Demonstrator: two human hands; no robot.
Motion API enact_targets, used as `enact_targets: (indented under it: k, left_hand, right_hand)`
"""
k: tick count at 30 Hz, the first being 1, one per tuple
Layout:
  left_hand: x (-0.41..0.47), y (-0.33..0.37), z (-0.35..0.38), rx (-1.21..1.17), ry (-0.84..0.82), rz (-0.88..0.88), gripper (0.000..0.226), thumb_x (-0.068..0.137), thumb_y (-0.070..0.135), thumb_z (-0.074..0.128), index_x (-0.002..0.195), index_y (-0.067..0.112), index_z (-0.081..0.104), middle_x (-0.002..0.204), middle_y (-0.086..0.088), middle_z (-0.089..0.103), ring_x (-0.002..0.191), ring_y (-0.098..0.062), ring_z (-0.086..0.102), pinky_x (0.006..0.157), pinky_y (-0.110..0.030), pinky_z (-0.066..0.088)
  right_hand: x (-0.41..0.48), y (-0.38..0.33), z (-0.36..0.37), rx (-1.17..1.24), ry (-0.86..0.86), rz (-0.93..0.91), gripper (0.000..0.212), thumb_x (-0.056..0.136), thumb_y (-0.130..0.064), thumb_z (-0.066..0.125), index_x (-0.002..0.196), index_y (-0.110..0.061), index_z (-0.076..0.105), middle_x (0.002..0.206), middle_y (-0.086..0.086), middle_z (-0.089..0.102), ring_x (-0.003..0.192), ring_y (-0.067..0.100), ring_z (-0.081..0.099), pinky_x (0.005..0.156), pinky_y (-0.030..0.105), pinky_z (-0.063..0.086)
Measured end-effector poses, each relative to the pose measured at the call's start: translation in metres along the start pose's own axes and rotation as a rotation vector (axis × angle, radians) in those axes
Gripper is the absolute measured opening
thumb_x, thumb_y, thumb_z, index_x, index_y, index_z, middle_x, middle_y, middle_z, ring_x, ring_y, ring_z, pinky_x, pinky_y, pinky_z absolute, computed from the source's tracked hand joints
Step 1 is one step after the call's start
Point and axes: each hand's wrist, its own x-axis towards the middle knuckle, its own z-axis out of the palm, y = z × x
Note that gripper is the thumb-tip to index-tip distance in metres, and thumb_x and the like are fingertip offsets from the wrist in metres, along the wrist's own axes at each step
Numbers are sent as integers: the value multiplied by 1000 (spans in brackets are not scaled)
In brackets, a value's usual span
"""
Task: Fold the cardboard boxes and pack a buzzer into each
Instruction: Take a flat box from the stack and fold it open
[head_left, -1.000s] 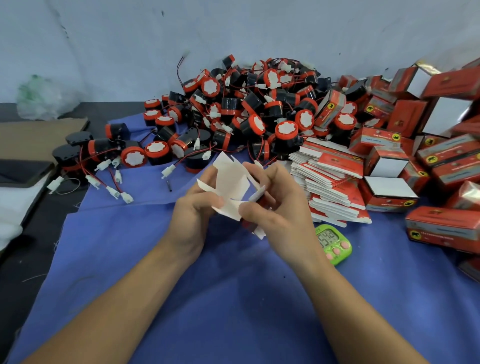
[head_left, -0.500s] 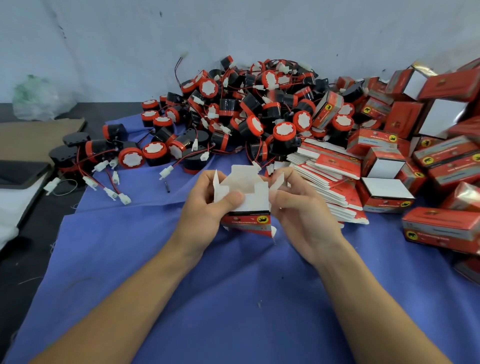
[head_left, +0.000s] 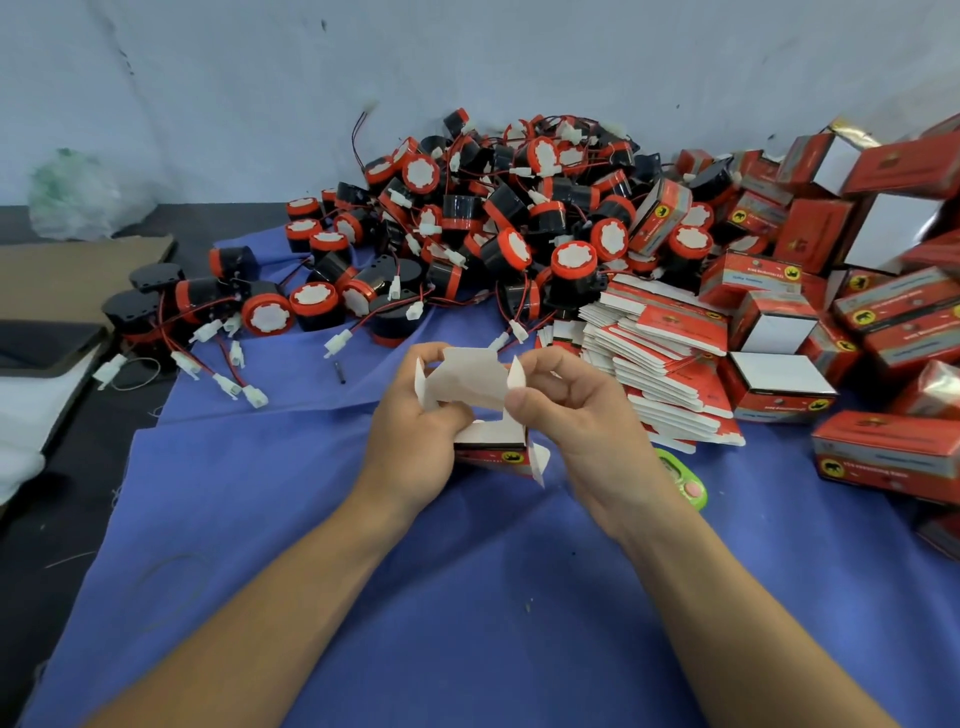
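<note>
Nearest the viewer, a blue cloth (head_left: 467, 623) covers most of the dark tabletop (head_left: 47, 519). Both forearms reach over it.

Item in hand: one cardboard box (head_left: 493, 451), red with a yellow emblem, is held just above the cloth at centre. It is partly formed, with its white flaps standing up. The left hand (head_left: 415, 441) grips the box's left side, fingers curled round it. The right hand (head_left: 582, 431) pinches a small white side flap (head_left: 517, 376) between thumb and forefinger. The raised flaps screen the inside, so contents cannot be told.

Just right of the right wrist lies a green timer (head_left: 688, 486), partly hidden by that hand.

Beyond the hands, to the right, a slumped stack of flat boxes (head_left: 670, 358) rests on the cloth. Further right, made-up boxes (head_left: 888, 457) are heaped loosely. Several show a white face, and it cannot be told whether this is a flap or the inside.

Behind, a large pile of buzzers (head_left: 493, 228), black with red caps and wired white plugs, spreads leftward, and its near edge touches the flat stack.

At far left, off the cloth, lie a brown cardboard sheet (head_left: 67, 270) and a pale plastic bag (head_left: 78, 197) against the grey wall (head_left: 467, 67).
</note>
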Motion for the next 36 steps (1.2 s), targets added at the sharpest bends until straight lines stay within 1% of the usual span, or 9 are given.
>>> enact_targets:
  k: [6, 9, 12, 15, 19, 24, 29, 32, 36]
  left_hand:
    - [0, 0, 0, -22, 12, -16, 40, 74, 15, 57, 105, 39, 62, 92, 16, 71, 83, -5, 65, 71, -29, 50]
    - [-2, 1, 3, -20, 58, -30, 45, 71, 18, 59, 110, 40, 60, 96, 22, 71, 87, 1, 66, 68, -17, 49]
    - [-4, 3, 5, -17, 108, -49, 46, 66, 19, 59, 106, 43, 56, 90, 28, 68, 81, 7, 63, 64, -12, 46]
    - [-7, 5, 6, -5, 83, -47, 48, 71, 22, 57, 115, 41, 56, 92, 26, 69, 81, 5, 63, 69, -20, 49]
    - [-13, 9, 9, -77, -34, 2, 44, 77, 28, 62, 118, 40, 59, 108, 13, 70, 92, -9, 68, 76, -26, 54]
    - [-15, 15, 8, -326, -167, 1, 50, 89, 45, 50, 132, 26, 64, 128, -2, 71, 113, -23, 69, 86, -33, 58]
    - [-10, 16, 6, -286, -128, -44, 30, 107, 25, 48, 130, 28, 69, 130, -2, 73, 113, -17, 70, 80, -21, 56]
    - [-8, 14, 6, -199, -162, -25, 46, 103, 2, 54, 128, 38, 65, 136, -1, 67, 111, -12, 69, 87, -24, 56]
    - [-9, 15, 8, -250, -127, 23, 62, 94, -17, 52, 113, 38, 75, 108, 14, 76, 93, -3, 71, 74, -19, 56]
  right_hand:
    - [-3, -6, 4, -80, 55, -99, 20, 85, -9, 75, 96, -24, 83, 99, 7, 79, 91, 15, 73, 80, 28, 58]
    - [-2, -7, 5, -18, 68, -52, 16, 94, -19, 69, 103, -23, 83, 111, -2, 78, 111, 9, 70, 85, 19, 56]
    - [-3, -3, 9, 7, 52, -14, 26, 99, -33, 60, 95, -26, 85, 113, -5, 77, 121, 5, 65, 93, 20, 53]
    - [-2, -3, 7, -18, 93, -79, 24, 96, -12, 65, 95, -26, 85, 98, 0, 80, 94, 8, 73, 75, 19, 57]
    - [1, 6, 6, -77, 291, -111, 32, 74, -7, 74, 95, -30, 80, 89, 7, 79, 78, 24, 71, 77, 47, 60]
    - [9, 9, 3, -112, 296, -40, 40, 75, -5, 64, 99, -37, 72, 89, 7, 79, 87, 39, 72, 80, 58, 58]
    - [12, 10, 5, -80, 345, -1, 31, 88, 1, 65, 86, -27, 79, 89, 5, 78, 87, 25, 70, 91, 57, 55]
    - [13, 10, 6, -83, 391, 17, 34, 93, 8, 59, 90, -22, 75, 92, 4, 78, 89, 21, 69, 90, 51, 56]
    - [15, 6, 9, -43, 363, 50, 37, 94, 13, 53, 96, -14, 78, 104, 11, 77, 99, 29, 71, 84, 44, 58]
